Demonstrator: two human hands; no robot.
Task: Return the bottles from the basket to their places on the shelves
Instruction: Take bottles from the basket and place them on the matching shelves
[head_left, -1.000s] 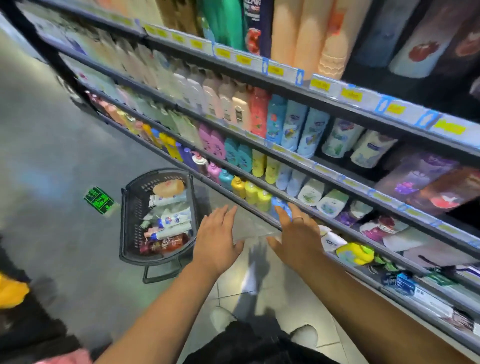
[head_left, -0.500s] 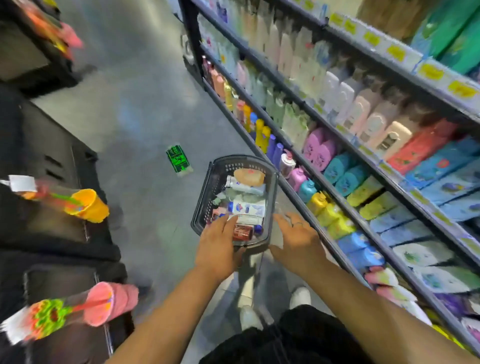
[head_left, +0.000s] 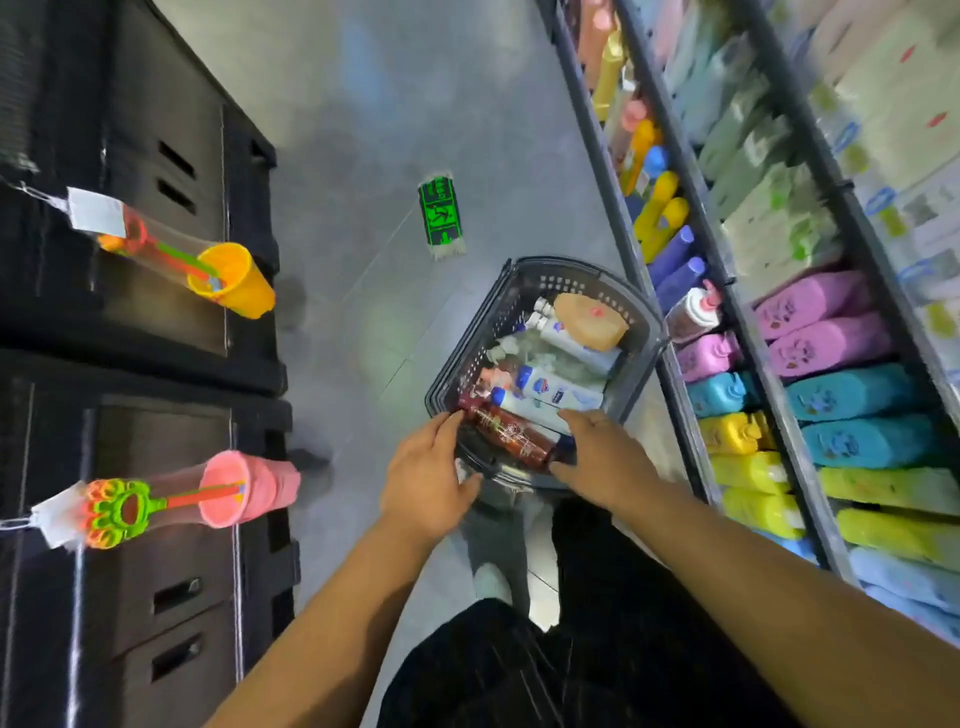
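Two hands meet at frame centre: the left hand (head_left: 431, 478) rests loosely spread against a dark red clear plastic bottle (head_left: 509, 434), and the right hand (head_left: 608, 457) brackets its cap end, though I cannot tell whether it is clamped. The bottle lies along the near rim of the black perforated plastic basket (head_left: 558, 262). It is probably light, rigid and slick, so grasp it mid-body.

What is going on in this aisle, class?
A person stands over a basket on the floor beside stocked shelves. The left hand and right hand are at either end of a dark red bottle lying nearest them in the basket; a firm grip is unclear. Other bottles lie in the basket.
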